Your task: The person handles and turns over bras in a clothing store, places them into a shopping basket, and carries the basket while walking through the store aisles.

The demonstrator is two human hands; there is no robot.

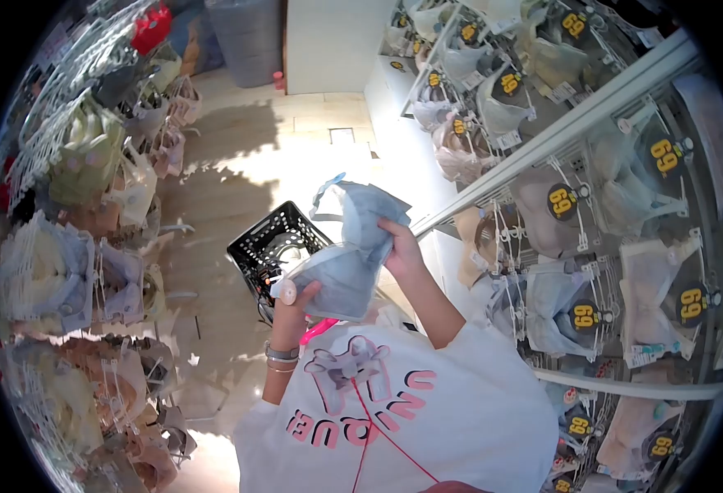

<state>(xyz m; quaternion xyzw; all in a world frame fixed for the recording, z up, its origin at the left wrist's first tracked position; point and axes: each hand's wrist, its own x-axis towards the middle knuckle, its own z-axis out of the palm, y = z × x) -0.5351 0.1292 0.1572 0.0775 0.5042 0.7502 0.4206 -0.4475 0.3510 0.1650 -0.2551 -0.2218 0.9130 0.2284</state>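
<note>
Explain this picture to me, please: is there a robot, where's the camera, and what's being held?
There's no robot: these are a person's bare hands. One camera, worn on that person's head, looks forward and down, so their white shirt shows at the bottom. The left hand and right hand hold a light blue bra. Partly behind it is a black basket with holes in its sides; what supports it is unclear. Hanging bras line both sides of the pale floor.

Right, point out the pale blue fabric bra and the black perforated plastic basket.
Pale blue fabric bra (346, 264): head view, on the cup nearer the white shirt.
Black perforated plastic basket (264, 236): head view, on its inner wall.
</note>
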